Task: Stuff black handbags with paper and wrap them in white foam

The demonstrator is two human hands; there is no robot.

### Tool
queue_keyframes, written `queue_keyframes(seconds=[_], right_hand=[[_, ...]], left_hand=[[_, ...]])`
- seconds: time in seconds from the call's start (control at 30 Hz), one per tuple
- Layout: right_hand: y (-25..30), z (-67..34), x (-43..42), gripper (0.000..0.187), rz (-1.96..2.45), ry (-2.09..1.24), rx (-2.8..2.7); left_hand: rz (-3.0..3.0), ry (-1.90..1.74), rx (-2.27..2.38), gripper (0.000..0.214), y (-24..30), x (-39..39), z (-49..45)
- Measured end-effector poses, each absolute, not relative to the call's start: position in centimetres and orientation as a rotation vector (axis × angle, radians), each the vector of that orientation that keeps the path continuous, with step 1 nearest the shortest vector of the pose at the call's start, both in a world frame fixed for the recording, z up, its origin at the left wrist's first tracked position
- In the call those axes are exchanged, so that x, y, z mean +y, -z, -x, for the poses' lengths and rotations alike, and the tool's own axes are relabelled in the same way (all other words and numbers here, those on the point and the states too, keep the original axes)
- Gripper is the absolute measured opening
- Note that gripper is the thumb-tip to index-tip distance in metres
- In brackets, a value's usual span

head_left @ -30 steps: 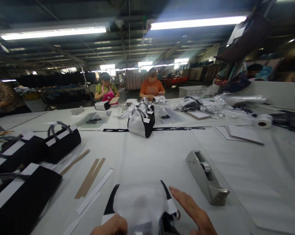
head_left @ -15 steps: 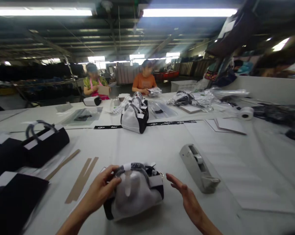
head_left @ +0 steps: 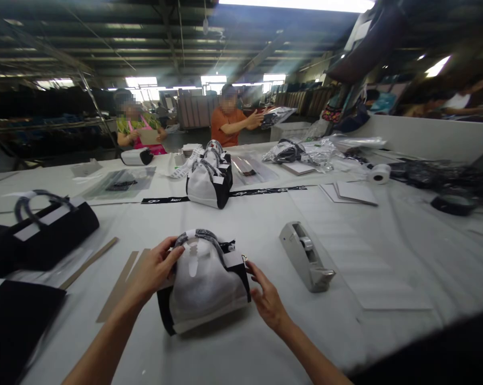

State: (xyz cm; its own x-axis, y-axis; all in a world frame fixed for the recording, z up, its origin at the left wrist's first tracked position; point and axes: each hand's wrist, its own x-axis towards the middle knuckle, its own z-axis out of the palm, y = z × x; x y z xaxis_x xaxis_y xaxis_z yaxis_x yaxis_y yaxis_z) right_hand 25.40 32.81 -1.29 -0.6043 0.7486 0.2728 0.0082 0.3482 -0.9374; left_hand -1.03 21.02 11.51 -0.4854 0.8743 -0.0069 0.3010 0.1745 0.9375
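Note:
In front of me on the white table stands a white and black handbag (head_left: pixel 209 294), its handles wrapped in grey material. My left hand (head_left: pixel 157 267) grips the bag's upper left side near the handle base, thumb in front and fingers partly hidden behind. At the bag's right end is my right hand (head_left: pixel 267 294), fingers apart and extended, the fingertips by the black end panel and a small metal ring (head_left: pixel 244 259). It does not close around anything. White paper or foam covers parts of the bag's top edge.
A grey tape dispenser (head_left: pixel 308 256) stands to the right. Black handbags (head_left: pixel 57 230) and brown card strips (head_left: pixel 119 283) lie left. Finished-looking white and black bags (head_left: pixel 205 184) stand beyond a printed black ribbon (head_left: pixel 265 191). Two people (head_left: pixel 227 120) work across the table; white sheets (head_left: pixel 353 192) lie right.
My right hand has moved in from the right to the bag's end. The left hand keeps its hold. Across the table, the person in orange has raised a plastic-wrapped item.

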Motion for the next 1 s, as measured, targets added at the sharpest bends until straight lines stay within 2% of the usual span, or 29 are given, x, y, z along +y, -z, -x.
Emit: queue_keyframes(seconds=[0.17, 0.23, 0.3, 0.47, 0.53, 0.67, 0.8, 1.0], right_hand=[[2.6, -26.0, 32.0, 0.111, 0.716, -1.327, -2.005], [2.7, -25.7, 31.9, 0.119, 0.719, -1.352, -2.051], [2.8, -25.1, 31.9, 0.112, 0.733, -1.351, -2.108], [4.5, -24.1, 31.5, 0.055, 0.917, -1.155, -2.126], [5.5, -24.4, 31.2, 0.046, 0.911, -1.100, -2.132], [5.9, -26.0, 30.9, 0.053, 0.823, -1.178, -2.196], [3.0, -26.2, 30.7, 0.069, 0.861, -1.259, -2.084], [0.4, -23.1, 30.4, 0.058, 1.049, -1.231, -1.890]], left_hand=[[-1.114, -1.302, 1.892, 0.042, -11.4, 21.9, 1.6], [-1.118, -1.315, 1.904, 0.042, -11.5, 21.8, 1.5], [-1.113, -1.319, 1.906, 0.042, -11.6, 21.8, 1.3], [-1.167, -1.275, 1.969, 0.037, -11.8, 21.7, 0.7], [-1.220, -1.277, 1.943, 0.035, -11.6, 21.6, 0.5], [-1.230, -1.300, 1.912, 0.038, -10.9, 21.3, 0.5], [-1.241, -1.318, 1.885, 0.040, -11.0, 21.1, 0.6], [-1.264, -1.312, 1.923, 0.036, -11.9, 20.7, 0.5]])
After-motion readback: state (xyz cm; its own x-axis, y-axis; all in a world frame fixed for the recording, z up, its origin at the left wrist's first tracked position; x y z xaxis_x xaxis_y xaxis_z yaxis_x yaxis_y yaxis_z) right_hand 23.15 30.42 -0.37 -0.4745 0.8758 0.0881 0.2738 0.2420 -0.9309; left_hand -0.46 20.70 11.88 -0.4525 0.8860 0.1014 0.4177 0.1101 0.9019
